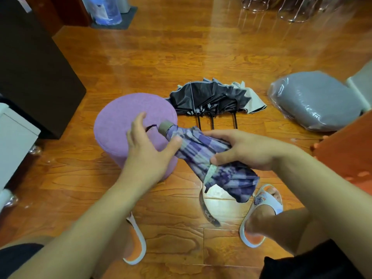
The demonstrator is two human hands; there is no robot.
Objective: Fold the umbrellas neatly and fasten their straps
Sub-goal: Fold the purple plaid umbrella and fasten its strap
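Observation:
A purple plaid umbrella [203, 150], collapsed and loosely gathered, is held above the floor with its grey end cap pointing up left. My right hand [241, 150] grips its middle, fingers and thumb wrapped round the fabric. My left hand [149, 146] is spread open at the cap end, its thumb touching the fabric. The umbrella's strap [207, 210] hangs loose below it. Several black umbrellas [213, 97] lie unfolded on the floor beyond, handles toward me.
A round purple stool [124, 115] stands under my left hand. A grey cushion in plastic wrap [318, 99] lies at right, near an orange surface [350, 150]. Dark furniture [34, 63] is at left. My slippered feet [263, 208] rest on the wooden floor.

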